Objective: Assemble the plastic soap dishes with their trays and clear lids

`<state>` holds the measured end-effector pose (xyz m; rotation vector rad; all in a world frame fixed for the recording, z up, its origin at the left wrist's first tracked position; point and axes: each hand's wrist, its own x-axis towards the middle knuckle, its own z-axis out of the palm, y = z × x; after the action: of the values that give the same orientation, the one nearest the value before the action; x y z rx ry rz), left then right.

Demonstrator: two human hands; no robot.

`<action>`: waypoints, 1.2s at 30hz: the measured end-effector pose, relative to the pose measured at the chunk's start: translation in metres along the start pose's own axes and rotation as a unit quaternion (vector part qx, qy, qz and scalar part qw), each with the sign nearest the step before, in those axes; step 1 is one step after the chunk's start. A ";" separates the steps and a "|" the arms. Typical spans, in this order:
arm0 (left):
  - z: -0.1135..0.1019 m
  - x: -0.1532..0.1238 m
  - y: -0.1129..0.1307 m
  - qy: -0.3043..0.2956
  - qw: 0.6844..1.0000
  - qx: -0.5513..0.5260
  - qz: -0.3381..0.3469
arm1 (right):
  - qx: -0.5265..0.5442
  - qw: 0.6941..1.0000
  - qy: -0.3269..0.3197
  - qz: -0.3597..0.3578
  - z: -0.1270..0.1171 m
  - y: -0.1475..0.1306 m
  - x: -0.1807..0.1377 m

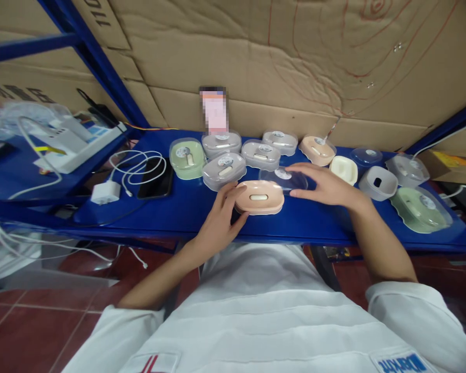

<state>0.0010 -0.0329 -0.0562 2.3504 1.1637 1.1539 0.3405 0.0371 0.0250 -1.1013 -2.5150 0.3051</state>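
Note:
My left hand (219, 220) holds the left end of a peach oval plastic box (259, 206), thumb at its near edge and fingers at the far side. The box looks like a soap box, uncovered, with a pale capsule-shaped piece in its middle. Just behind it, a clear lid (271, 177) with a round sticker lies between the thumb and fingers of my right hand (326, 185). Beyond my hands stand grey lidded boxes (223, 173), a green lidded box (187, 160) and another peach box (317, 152).
At right are a cream cup-like part (344, 170), a grey open part (378, 184), a loose clear lid (367, 156) and a green lidded box (419, 210). A white charger (105, 192), coiled cable and dark phone (155, 181) lie left. A lit phone (215, 111) leans on the cardboard.

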 end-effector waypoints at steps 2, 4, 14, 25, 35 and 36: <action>0.002 0.000 -0.001 0.004 1.000 -0.012 -0.008 | -0.011 0.999 0.003 -0.049 0.011 -0.017 0.002; 0.004 -0.001 -0.003 0.009 0.999 -0.031 -0.018 | -0.045 0.996 -0.008 -0.071 0.025 -0.025 0.004; 0.002 -0.001 -0.002 0.005 1.000 -0.021 -0.022 | -0.151 0.977 -0.013 -0.150 0.059 -0.023 0.010; -0.001 -0.002 -0.002 -0.007 0.999 0.023 -0.034 | -0.148 0.980 -0.033 -0.127 0.063 -0.019 0.013; -0.001 -0.002 -0.003 -0.011 0.999 0.022 -0.029 | -0.024 0.989 -0.023 -0.146 0.069 -0.009 0.017; 0.000 -0.002 -0.003 -0.014 0.999 0.014 -0.030 | -0.018 0.988 -0.016 -0.149 0.070 -0.007 0.018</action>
<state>-0.0015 -0.0326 -0.0584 2.3286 1.2399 1.0883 0.2954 0.0427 -0.0321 -0.7209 -2.6759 0.1953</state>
